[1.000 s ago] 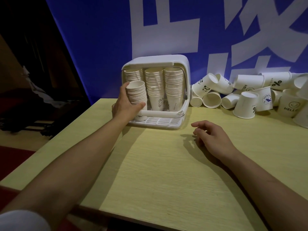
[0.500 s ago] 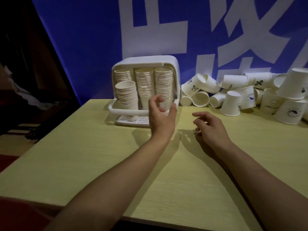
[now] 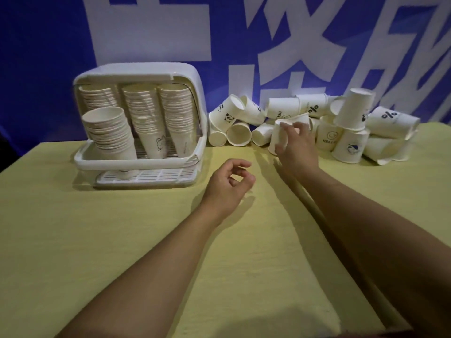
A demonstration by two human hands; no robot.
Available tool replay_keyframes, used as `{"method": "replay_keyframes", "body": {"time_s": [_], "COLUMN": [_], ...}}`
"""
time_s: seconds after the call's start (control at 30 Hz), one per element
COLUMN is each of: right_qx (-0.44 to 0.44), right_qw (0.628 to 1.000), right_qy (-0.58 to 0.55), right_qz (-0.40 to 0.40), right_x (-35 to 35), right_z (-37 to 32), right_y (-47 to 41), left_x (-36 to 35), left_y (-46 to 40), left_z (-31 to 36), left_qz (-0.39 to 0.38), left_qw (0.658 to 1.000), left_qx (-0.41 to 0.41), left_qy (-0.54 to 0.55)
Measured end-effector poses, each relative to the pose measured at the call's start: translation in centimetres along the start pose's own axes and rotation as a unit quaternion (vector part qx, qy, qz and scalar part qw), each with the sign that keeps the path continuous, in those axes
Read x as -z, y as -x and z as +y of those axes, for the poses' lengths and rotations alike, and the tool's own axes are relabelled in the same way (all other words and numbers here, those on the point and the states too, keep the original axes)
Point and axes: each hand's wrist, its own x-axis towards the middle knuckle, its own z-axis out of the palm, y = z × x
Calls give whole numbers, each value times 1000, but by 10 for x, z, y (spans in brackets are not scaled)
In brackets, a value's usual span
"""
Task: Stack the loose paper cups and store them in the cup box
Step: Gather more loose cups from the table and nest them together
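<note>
A white cup box [image 3: 136,76] stands open at the back left of the table, with several stacks of paper cups inside. The shorter front stack [image 3: 109,132] leans at its left. A heap of loose paper cups [image 3: 351,128] lies at the back right. My right hand [image 3: 295,142] grips an upside-down cup [image 3: 277,136] at the heap's near edge. My left hand [image 3: 229,186] hovers over the table's middle, fingers loosely curled, holding nothing.
The yellow wooden table [image 3: 122,240] runs toward me. A blue banner with big white characters [image 3: 151,30] hangs right behind the box and the heap. A slotted white tray [image 3: 156,176] sticks out under the box front.
My left hand let go of the front stack in the box and drew back to the table's middle. My right hand reached forward off the table and took hold of a loose cup.
</note>
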Motion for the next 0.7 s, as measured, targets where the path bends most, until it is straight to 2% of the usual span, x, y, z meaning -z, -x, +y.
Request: {"method": "replay_keyframes", "body": {"time_s": [0.13,0.2,0.37,0.47,0.57,0.7], "right_qx": [9,0,-38,-33,11,53], "right_qw": [998,997,983,943,906,903], "right_qy": [22,-5,-166,-321,-419,-427], "right_qz": [59,72,66,78,56,-15], "right_x": [-2,0,14,27,35,32], "right_z": [0,0,-8,-24,-41,-60], "right_y": [-6,-8,6,35,67,95], "left_x": [0,0,-1,-1,-1,-1], "left_y": [3,3,4,4,7,8], "left_z": [0,0,2,4,7,9], "left_qz": [-11,-15,-1,14,19,39], "left_qw": [1000,1000,1000,1000,1000,995], "left_qx": [-5,-1,-4,-7,5,-4], "left_qy": [-14,-15,-16,-9,20,94]}}
